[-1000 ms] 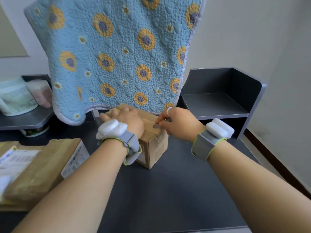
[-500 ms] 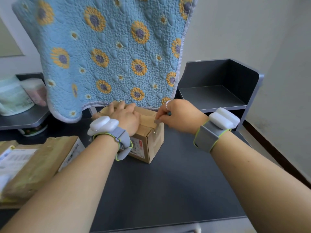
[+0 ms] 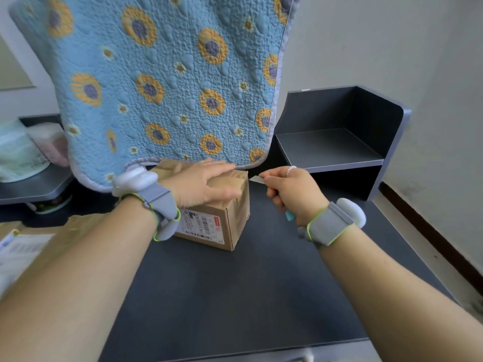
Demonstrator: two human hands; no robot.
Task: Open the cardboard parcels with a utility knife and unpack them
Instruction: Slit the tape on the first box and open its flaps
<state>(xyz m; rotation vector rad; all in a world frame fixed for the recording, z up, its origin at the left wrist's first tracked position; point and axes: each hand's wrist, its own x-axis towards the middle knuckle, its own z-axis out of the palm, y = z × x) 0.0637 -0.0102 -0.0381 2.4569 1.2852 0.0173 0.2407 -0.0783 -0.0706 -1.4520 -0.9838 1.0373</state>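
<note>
A small brown cardboard parcel [image 3: 230, 218] with a printed label on its near side stands on the dark desk [image 3: 248, 296]. My left hand [image 3: 203, 184] lies flat on its taped top, fingers spread, pressing down. My right hand [image 3: 290, 192] is closed around a utility knife [image 3: 257, 179]. The grey blade sticks out to the left, just off the parcel's upper right edge and apart from it. A bit of teal handle shows below the fist. A second, larger taped parcel [image 3: 39, 246] lies at the left, partly hidden by my left forearm.
A blue quilted cloth with sunflowers [image 3: 162, 82] hangs right behind the parcel. A dark open shelf unit [image 3: 339, 142] stands at the back right. Plastic-wrapped packs [image 3: 23, 150] sit on a shelf at the far left. The desk's front edge runs along the bottom.
My right hand has pulled the knife blade off the parcel's top, out to the right. My left hand has flattened and slid along the top. The view has shifted a little.
</note>
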